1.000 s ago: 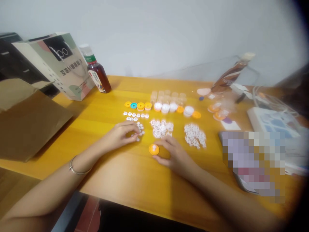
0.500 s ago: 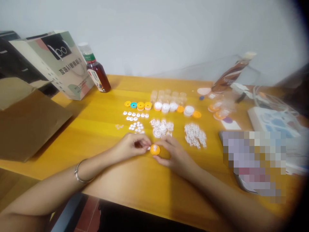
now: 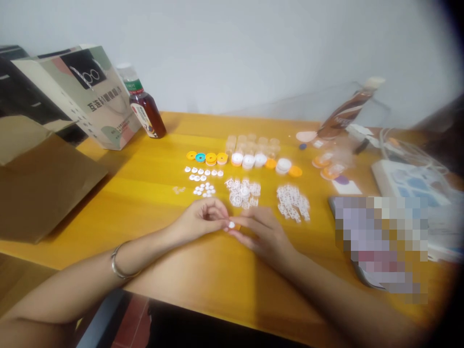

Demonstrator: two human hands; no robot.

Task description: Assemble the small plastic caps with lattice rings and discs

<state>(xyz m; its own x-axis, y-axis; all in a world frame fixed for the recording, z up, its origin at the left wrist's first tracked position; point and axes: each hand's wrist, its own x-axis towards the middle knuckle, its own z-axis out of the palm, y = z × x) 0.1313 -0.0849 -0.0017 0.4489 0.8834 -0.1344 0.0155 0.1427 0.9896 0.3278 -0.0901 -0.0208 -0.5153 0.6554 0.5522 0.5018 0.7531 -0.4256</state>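
My right hand [image 3: 266, 234] is closed around a round orange cap [image 3: 238, 226], mostly hidden behind the fingers. At the cap's near side a small white disc [image 3: 231, 224] shows between the two hands. The thumb and forefinger of my left hand [image 3: 201, 217] pinch this disc against the cap. Just beyond the hands lie small white round pieces [image 3: 205, 189] and a pile of white openwork plastic parts [image 3: 242, 192]. Another pile of white parts [image 3: 293, 202] is off to the right.
Farther back are a row of orange, blue and white caps [image 3: 211, 158] and clear cups [image 3: 250, 142]. A paper bag [image 3: 108, 106], a dark bottle [image 3: 148, 116] and a cardboard box [image 3: 47, 188] stand left. A coffee bottle [image 3: 342, 113] and a blurred-out device [image 3: 380, 241] are right.
The orange cap has turned from facing up to being tilted and largely covered by my right fingers. My left fingertips have moved right, bringing the white disc against it.
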